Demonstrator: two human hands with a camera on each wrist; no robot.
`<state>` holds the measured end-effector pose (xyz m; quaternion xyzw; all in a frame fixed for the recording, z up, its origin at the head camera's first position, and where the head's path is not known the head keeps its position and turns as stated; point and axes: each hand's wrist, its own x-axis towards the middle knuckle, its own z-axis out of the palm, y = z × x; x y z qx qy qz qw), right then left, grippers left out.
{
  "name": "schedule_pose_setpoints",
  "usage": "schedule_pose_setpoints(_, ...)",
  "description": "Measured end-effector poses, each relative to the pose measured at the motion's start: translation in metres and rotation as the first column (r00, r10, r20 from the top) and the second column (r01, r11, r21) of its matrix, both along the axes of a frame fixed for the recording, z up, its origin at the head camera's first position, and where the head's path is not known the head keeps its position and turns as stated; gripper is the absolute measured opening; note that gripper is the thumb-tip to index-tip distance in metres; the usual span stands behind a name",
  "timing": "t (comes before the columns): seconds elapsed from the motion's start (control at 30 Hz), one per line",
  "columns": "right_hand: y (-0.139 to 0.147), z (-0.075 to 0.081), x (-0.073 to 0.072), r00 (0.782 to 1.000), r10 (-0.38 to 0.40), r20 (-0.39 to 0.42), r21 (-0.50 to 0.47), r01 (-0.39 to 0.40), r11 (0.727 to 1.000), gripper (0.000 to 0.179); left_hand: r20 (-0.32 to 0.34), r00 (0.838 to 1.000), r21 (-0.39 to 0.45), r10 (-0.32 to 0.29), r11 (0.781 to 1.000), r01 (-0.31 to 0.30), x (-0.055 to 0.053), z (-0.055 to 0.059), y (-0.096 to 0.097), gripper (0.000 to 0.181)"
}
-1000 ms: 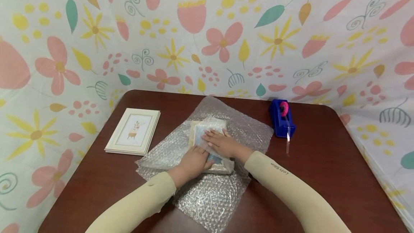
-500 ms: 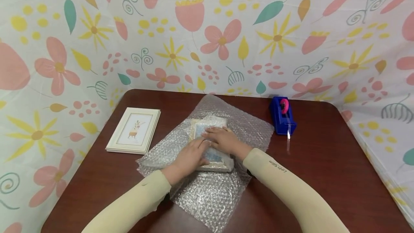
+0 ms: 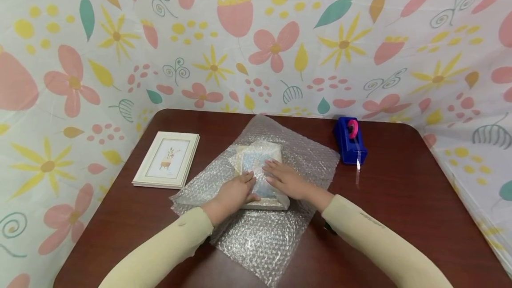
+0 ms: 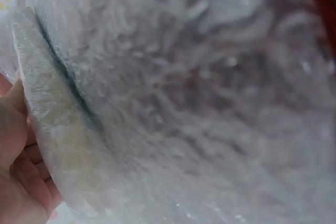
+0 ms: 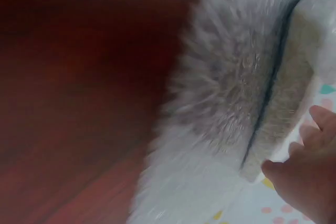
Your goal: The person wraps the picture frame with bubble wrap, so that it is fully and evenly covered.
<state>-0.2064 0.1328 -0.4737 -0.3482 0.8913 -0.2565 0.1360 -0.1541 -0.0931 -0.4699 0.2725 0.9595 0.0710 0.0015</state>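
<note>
A picture frame (image 3: pixel 256 159) with a blue picture lies at mid-table, covered by a layer of bubble wrap (image 3: pixel 260 243). The rest of the sheet spreads out under and around it. My left hand (image 3: pixel 232 194) rests on the frame's left front part, fingers extended over the wrap. On the right side, my right hand (image 3: pixel 290 181) lies over the wrapped frame with its fingers stretched out. In the left wrist view, the frame's wrapped side (image 4: pixel 68 145) runs beside the left hand (image 4: pixel 23 182). The right wrist view shows the right hand (image 5: pixel 310 171) at the wrapped edge (image 5: pixel 286 98).
To the left, a small stack of cream picture frames (image 3: pixel 166 161) lies on the dark brown table (image 3: pixel 400 199). A blue tape dispenser (image 3: pixel 350 141) with a pink core stands at the back right, a strip of tape hanging from its front. Flower-patterned fabric (image 3: pixel 276 48) closes off the back.
My right hand has slid right across the wrapped frame, away from the left hand, uncovering more of the blue picture. The left hand has shifted slightly and stays on the frame.
</note>
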Motion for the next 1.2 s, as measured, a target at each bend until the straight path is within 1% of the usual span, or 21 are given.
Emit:
schedule_pose_setpoints(0.1,0.018,0.002,0.015,0.996,0.026,0.085,-0.014,-0.025,1.000,0.075,0.001,1.000,0.037,0.002,0.999,-0.002,0.000,-0.001,0.000,0.064)
schedule_pose_setpoints(0.17,0.026,0.002,0.024,0.994,0.035,0.105,0.005,-0.036,0.999,0.083,-0.005,1.000,0.045,-0.001,0.999,0.001,0.000,-0.003,-0.001,0.064)
schedule_pose_setpoints(0.2,0.028,0.002,0.029,0.995,0.034,0.092,0.017,-0.035,0.999,0.083,-0.013,1.000,0.048,-0.005,0.999,0.006,-0.001,-0.003,-0.001,0.064)
schedule_pose_setpoints(0.3,0.028,0.002,0.041,1.000,0.017,-0.006,0.076,-0.016,0.997,0.075,-0.034,0.999,0.052,-0.014,0.999,0.016,-0.001,-0.004,-0.001,0.063)
schedule_pose_setpoints(0.37,0.023,0.002,0.048,0.995,0.007,-0.099,0.123,0.005,0.992,0.068,-0.033,0.999,0.061,-0.013,0.998,0.015,-0.002,-0.004,-0.001,0.063)
schedule_pose_setpoints(0.47,0.014,0.000,0.058,0.971,0.030,-0.236,0.213,0.021,0.977,0.062,-0.024,1.000,0.064,-0.008,0.998,0.009,-0.002,-0.004,-0.001,0.063)
schedule_pose_setpoints(0.53,0.010,-0.002,0.064,0.953,0.070,-0.294,0.277,0.015,0.961,0.064,-0.020,1.000,0.059,-0.004,0.998,0.006,-0.001,-0.003,-0.001,0.064)
schedule_pose_setpoints(0.57,0.008,-0.003,0.066,0.945,0.089,-0.314,0.303,0.011,0.953,0.065,-0.018,1.000,0.053,-0.003,0.999,0.004,-0.001,-0.003,-0.002,0.064)
schedule_pose_setpoints(0.63,0.005,-0.006,0.070,0.936,0.111,-0.334,0.332,0.007,0.943,0.069,-0.018,1.000,0.042,-0.002,0.999,0.003,-0.001,-0.004,-0.002,0.064)
schedule_pose_setpoints(0.7,0.002,-0.008,0.074,0.933,0.113,-0.343,0.356,0.017,0.934,0.071,-0.015,1.000,0.039,0.000,0.999,0.000,-0.001,-0.004,-0.002,0.064)
schedule_pose_setpoints(0.77,-0.002,-0.009,0.077,0.924,0.104,-0.369,0.370,0.043,0.928,0.074,-0.008,1.000,0.039,0.004,0.999,-0.004,-0.001,-0.005,-0.002,0.064)
schedule_pose_setpoints(0.83,-0.006,-0.010,0.081,0.905,0.109,-0.410,0.411,0.077,0.908,0.076,-0.002,1.000,0.040,0.008,0.999,-0.008,-0.001,-0.005,-0.003,0.065)
schedule_pose_setpoints(0.9,-0.010,-0.009,0.083,0.897,0.119,-0.425,0.454,0.097,0.886,0.081,-0.003,1.000,0.040,0.010,0.999,-0.010,-0.002,-0.006,-0.003,0.065)
schedule_pose_setpoints(0.93,-0.012,-0.007,0.083,0.902,0.122,-0.413,0.467,0.095,0.879,0.084,-0.007,1.000,0.044,0.010,0.999,-0.010,-0.002,-0.007,-0.003,0.065)
schedule_pose_setpoints(0.97,-0.012,-0.005,0.082,0.915,0.117,-0.386,0.465,0.083,0.881,0.086,-0.007,1.000,0.047,0.010,0.999,-0.009,-0.003,-0.007,-0.003,0.065)
schedule_pose_setpoints(1.0,-0.012,-0.002,0.081,0.933,0.110,-0.343,0.456,0.063,0.888,0.086,-0.009,1.000,0.051,0.008,0.999,-0.008,-0.003,-0.008,-0.003,0.065)
schedule_pose_setpoints(1.03,-0.011,0.002,0.078,0.953,0.098,-0.287,0.429,0.037,0.903,0.083,-0.013,1.000,0.057,0.005,0.998,-0.004,-0.004,-0.008,-0.003,0.064)
schedule_pose_setpoints(1.1,-0.006,0.009,0.069,0.987,0.059,-0.153,0.318,-0.007,0.948,0.072,-0.010,1.000,0.074,0.000,0.997,0.001,-0.005,-0.009,-0.004,0.064)
schedule_pose_setpoints(1.13,-0.003,0.012,0.064,0.995,0.033,-0.093,0.246,-0.009,0.969,0.065,0.000,1.000,0.084,-0.003,0.996,0.003,-0.005,-0.009,-0.004,0.064)
schedule_pose_setpoints(1.17,0.000,0.015,0.059,0.999,0.005,-0.048,0.179,0.003,0.984,0.058,0.009,1.000,0.092,-0.005,0.996,0.005,-0.005,-0.009,-0.004,0.064)
schedule_pose_setpoints(1.2,0.002,0.016,0.054,0.999,-0.016,-0.033,0.128,0.020,0.992,0.053,0.014,1.000,0.101,-0.008,0.995,0.007,-0.004,-0.008,-0.004,0.063)
